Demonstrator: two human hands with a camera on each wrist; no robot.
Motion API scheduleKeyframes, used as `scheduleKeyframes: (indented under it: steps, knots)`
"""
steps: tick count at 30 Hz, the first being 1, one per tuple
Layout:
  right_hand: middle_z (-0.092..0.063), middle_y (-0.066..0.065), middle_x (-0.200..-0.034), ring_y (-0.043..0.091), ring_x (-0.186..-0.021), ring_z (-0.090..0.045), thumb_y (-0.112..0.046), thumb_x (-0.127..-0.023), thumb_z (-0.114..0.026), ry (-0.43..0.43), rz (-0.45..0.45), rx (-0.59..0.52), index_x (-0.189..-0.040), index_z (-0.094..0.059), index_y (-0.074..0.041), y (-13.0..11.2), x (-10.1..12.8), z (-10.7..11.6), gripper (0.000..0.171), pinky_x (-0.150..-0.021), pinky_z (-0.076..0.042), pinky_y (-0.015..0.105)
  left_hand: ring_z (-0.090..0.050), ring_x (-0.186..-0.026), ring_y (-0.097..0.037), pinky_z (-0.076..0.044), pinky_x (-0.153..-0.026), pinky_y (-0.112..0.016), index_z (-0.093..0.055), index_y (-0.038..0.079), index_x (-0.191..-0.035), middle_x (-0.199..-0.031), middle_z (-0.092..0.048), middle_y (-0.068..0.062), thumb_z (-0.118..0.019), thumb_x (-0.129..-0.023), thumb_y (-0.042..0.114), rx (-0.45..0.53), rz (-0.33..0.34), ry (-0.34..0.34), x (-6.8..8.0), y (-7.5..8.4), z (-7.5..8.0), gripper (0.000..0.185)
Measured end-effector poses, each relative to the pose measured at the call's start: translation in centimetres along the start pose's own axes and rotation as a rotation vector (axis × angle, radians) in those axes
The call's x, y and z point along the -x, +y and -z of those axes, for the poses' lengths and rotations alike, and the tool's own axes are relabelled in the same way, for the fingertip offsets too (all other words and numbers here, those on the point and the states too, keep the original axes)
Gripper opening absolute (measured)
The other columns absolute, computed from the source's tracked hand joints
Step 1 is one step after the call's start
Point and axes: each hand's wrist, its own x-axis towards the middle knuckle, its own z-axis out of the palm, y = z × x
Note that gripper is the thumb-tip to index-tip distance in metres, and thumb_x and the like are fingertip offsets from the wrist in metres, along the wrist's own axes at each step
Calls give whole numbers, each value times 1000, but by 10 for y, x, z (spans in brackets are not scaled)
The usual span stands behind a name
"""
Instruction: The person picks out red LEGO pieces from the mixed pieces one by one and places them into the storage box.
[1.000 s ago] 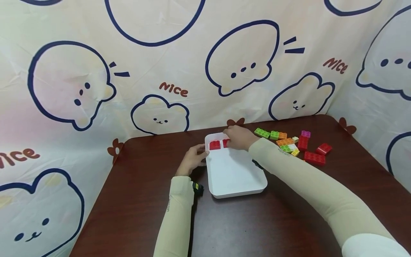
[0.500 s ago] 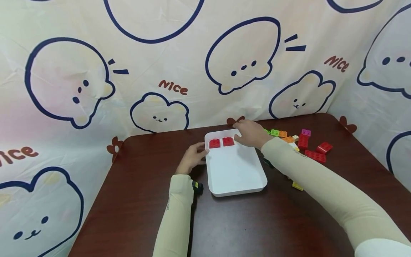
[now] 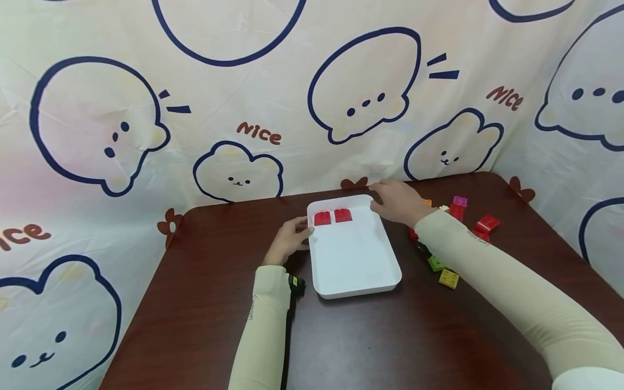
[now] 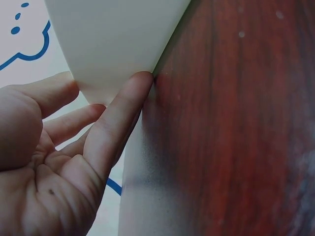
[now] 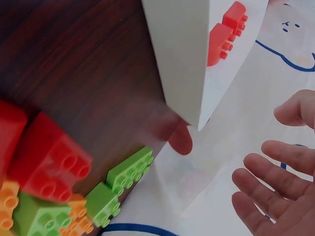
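Note:
A shallow white tray (image 3: 356,254) lies on the table, with two red toy building blocks, one (image 3: 322,218) beside the other (image 3: 343,215), near its far wall. My left hand (image 3: 287,241) holds the tray's left side near the far corner. In the left wrist view, digits of the left hand (image 4: 74,142) touch the upper and lower edges of the tray wall (image 4: 113,44). My right hand (image 3: 397,200) is just beyond the tray's far right corner. Its fingers (image 5: 268,174) are loosely extended and hold nothing in the right wrist view.
Loose toy blocks lie right of the tray, partly hidden by the right arm: a yellow one (image 3: 449,278), a purple one (image 3: 460,201), red ones (image 3: 487,223) and green ones (image 5: 130,169). A printed cloth (image 3: 258,81) hangs behind the dark wooden table (image 3: 219,303).
My right hand has moved right, away from the red blocks, uncovering the second one in the tray. The left hand has stayed at the tray's side.

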Motion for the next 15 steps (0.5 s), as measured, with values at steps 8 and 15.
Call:
scheduleKeyframes:
  steps: [8,15]
  knots:
    - [-64,15,-130,32,-113,-62,-24,-93,-71,0,-41,-71,-135,-61,-5,14,7,5,48,-99,-53,53,-63,-114,-35,-61,-84,-43,-44,5,-152,-138,-55,-20,-64,-102,16,-11,-1,3,1,-1,1,55]
    - [-62,14,-135,34,-119,-59,-26,-94,-69,-6,-60,-78,-142,-57,-9,28,13,12,52,-102,-49,56,-63,-114,-34,-61,-84,-44,-44,5,-152,-137,-55,-19,-64,-102,16,-7,3,6,0,0,0,56]
